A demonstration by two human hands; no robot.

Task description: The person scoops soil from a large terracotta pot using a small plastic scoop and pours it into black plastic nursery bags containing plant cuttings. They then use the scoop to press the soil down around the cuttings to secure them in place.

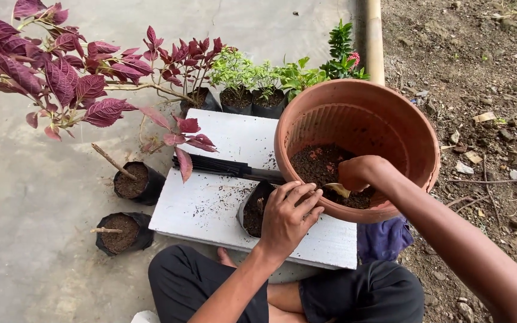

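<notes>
A seated person fills a small black nursery bag (pixel 254 210) with soil, the left hand (pixel 288 216) gripping the bag's rim on its far side to hold the mouth open on a white board (pixel 210 203). The right hand (pixel 360 173), reaching into a terracotta pot (pixel 306 119) tipped toward the bag, is clenched around what looks like a small pale scoop (pixel 337 190), though its shape is hard to make out. The step in hand appears to be scooping soil from the pot; the next move would call for carrying the load a short way left to the bag's mouth without spilling. The bag lies tilted, its long axis running from the person outward, mouth facing the pot. Beyond the left hand lies a dark flat tool (pixel 222 168) (perhaps a sheathed blade); two filled bags with bare cuttings (pixel 128 206) stand well left.
</notes>
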